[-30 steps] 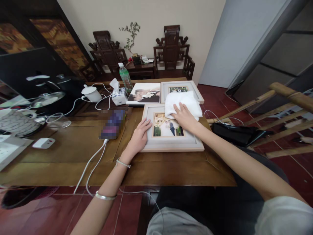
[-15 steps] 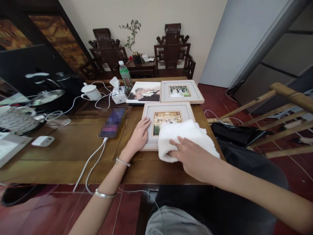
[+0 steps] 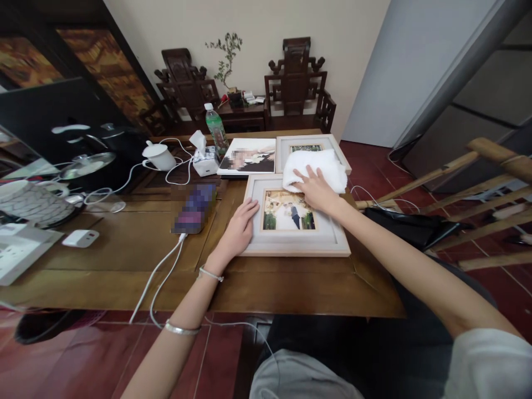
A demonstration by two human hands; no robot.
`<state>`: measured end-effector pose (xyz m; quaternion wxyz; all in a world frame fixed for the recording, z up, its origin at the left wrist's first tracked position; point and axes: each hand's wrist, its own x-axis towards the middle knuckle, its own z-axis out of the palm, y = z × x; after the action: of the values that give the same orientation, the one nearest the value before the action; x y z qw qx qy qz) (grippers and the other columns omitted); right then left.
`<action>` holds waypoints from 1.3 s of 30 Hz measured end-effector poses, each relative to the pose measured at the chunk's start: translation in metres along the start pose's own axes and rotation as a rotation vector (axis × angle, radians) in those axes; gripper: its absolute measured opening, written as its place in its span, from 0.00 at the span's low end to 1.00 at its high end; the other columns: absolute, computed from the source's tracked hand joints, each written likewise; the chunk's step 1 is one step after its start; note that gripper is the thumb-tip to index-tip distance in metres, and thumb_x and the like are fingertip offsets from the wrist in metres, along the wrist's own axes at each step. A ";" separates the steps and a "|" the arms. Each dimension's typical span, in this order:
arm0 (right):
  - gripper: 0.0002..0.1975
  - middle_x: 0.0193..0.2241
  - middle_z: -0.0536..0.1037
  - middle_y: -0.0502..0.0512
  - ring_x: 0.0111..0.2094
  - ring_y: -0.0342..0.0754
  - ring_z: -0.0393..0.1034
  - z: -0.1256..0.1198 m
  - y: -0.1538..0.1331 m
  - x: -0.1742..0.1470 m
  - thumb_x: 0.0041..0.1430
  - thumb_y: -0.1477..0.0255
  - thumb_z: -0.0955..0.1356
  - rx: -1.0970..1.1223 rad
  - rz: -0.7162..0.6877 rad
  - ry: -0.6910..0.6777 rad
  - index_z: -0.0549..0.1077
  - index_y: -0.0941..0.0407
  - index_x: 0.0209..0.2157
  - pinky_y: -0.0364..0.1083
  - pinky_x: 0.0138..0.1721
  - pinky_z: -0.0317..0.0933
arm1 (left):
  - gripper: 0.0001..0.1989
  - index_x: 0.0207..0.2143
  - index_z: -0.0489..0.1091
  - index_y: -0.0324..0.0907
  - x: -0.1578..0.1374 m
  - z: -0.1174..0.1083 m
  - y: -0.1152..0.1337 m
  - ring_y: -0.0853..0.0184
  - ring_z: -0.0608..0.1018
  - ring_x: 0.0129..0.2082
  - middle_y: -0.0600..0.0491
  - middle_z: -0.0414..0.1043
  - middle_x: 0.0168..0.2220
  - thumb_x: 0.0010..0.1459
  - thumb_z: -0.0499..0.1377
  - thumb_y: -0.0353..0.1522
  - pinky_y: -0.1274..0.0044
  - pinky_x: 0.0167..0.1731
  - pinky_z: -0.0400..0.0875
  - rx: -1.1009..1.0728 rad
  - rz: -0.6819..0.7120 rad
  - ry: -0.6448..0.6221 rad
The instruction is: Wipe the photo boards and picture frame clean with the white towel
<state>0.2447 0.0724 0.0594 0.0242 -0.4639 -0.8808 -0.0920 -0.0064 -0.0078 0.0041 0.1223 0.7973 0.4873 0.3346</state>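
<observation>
A light wood photo frame [image 3: 297, 248] lies face up near the table's front edge, showing a picture of a couple. My left hand [image 3: 240, 226] holds its left side, the fingers laid over the rim. My right hand [image 3: 318, 191] presses on a folded white towel [image 3: 328, 166], fingers spread over the cloth. That towel lies across the frame's far right corner and covers the near part of a second photo frame [image 3: 286, 145] behind it. Left of the second frame is a flat white-edged photo piece [image 3: 253, 147], partly blurred.
On the wooden table [image 3: 303, 285] to the left are a phone [image 3: 193, 210] on a white cable, a tissue box [image 3: 205, 162], a green-labelled bottle [image 3: 215, 127], a lidded white cup [image 3: 160, 156], a pot [image 3: 91, 169] and a charger [image 3: 81, 238]. A bamboo chair [image 3: 499, 160] stands at right.
My right hand has moved the towel away from me, from the near right part of the front frame to its far edge. The couple's picture is uncovered. My left hand has stayed put.
</observation>
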 end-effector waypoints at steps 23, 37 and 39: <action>0.36 0.65 0.50 0.57 0.65 0.66 0.38 -0.028 -0.076 -0.054 0.48 0.88 0.58 0.254 -0.141 -0.210 0.62 0.54 0.59 0.72 0.55 0.45 | 0.22 0.54 0.66 0.37 0.000 0.002 0.001 0.60 0.60 0.62 0.44 0.64 0.58 0.60 0.45 0.26 0.59 0.61 0.54 0.009 0.000 0.005; 0.33 0.65 0.50 0.54 0.64 0.71 0.38 -0.017 -0.059 -0.021 0.50 0.91 0.57 0.065 -0.106 -0.155 0.67 0.54 0.55 0.78 0.51 0.44 | 0.22 0.55 0.66 0.39 0.001 0.001 0.003 0.59 0.59 0.62 0.45 0.64 0.58 0.60 0.46 0.26 0.58 0.61 0.53 -0.005 -0.008 0.005; 0.35 0.65 0.49 0.54 0.63 0.72 0.39 -0.030 -0.074 -0.045 0.48 0.91 0.58 0.118 -0.129 -0.246 0.66 0.53 0.56 0.77 0.50 0.46 | 0.22 0.55 0.66 0.39 0.001 0.002 0.002 0.59 0.60 0.62 0.45 0.64 0.58 0.59 0.46 0.26 0.58 0.61 0.53 -0.006 -0.006 0.011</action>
<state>0.2080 -0.0106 0.0731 -0.0626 -0.4121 -0.9089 0.0160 -0.0033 -0.0079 0.0038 0.1232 0.7935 0.4894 0.3401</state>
